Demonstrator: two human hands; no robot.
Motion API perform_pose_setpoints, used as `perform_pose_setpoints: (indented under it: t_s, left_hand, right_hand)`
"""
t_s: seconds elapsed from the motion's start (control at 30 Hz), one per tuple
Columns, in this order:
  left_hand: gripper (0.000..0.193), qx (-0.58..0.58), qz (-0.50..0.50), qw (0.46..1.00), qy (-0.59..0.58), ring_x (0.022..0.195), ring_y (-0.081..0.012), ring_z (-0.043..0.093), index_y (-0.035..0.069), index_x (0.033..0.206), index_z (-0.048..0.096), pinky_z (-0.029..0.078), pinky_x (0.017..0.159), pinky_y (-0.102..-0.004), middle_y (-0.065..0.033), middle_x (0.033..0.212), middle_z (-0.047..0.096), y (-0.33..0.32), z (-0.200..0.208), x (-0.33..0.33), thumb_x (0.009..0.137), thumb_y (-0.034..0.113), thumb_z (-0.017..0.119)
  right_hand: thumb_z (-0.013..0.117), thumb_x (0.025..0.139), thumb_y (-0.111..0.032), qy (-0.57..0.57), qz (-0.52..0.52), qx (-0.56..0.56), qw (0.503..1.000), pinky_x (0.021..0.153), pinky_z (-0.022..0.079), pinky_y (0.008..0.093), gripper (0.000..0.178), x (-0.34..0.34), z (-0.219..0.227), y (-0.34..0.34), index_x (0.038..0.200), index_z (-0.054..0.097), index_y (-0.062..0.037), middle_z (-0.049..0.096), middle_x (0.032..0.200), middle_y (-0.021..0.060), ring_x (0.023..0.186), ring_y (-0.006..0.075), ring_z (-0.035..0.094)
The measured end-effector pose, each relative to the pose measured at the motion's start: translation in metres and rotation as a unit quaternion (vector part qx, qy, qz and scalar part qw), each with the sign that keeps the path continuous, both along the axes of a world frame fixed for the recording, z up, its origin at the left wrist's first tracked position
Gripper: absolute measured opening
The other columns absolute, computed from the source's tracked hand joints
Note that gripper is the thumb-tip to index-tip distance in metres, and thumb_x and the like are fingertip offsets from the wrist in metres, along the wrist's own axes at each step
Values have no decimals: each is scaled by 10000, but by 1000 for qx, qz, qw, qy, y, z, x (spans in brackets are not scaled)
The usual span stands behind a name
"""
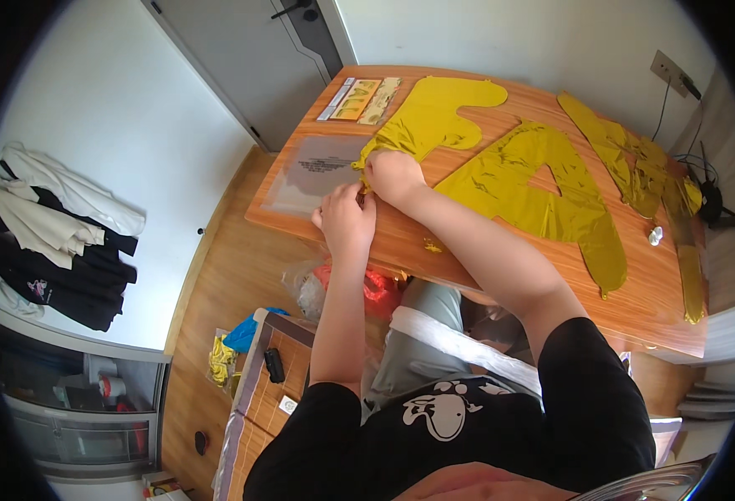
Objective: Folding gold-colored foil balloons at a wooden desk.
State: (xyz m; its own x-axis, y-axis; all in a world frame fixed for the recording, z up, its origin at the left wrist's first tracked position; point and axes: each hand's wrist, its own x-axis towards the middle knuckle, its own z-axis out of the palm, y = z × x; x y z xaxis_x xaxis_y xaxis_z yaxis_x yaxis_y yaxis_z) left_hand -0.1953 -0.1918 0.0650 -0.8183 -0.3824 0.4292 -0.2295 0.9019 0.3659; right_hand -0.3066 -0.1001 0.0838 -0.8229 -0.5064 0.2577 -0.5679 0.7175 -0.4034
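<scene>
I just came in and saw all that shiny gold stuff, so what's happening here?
A person has both hands, the left hand and the right hand, together at the near end of a gold foil F shape on the wooden table. Their fingers hide the exact grip. A gold foil A shape lies flat to the right, with more gold foil beyond it. A see-through plastic sleeve lies left of the hands.

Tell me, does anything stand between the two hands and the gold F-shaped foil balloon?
Nothing visible does. The right hand grips the lower end of the gold F-shaped foil balloon, with the left hand beside it. A translucent plastic bag lies mostly left, not between.
</scene>
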Motion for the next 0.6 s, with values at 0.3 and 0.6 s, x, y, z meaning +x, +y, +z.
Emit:
perform_pose_setpoints:
  t_s: [0.3,0.6]
  left_hand:
    - [273,7,-55,998,41,1152,-244,621,160,1147,758,310,1059,-518,-22,1196,710,27,1,-20,929,314,701]
    - [276,-10,5,1000,28,1156,-250,614,146,1158,756,309,1071,-523,-22,1203,713,-17,-4,18,926,287,702]
  right_hand:
    - [453,997,-208,-327,-210,-758,524,708,511,383,220,-125,-5,85,1048,633,-94,638,931,79,821,202,618]
    - [442,1052,-192,-3,-122,-929,349,1011,533,527,325,-54,168,241,1267,601,-6,638,1270,118,1217,304,606]
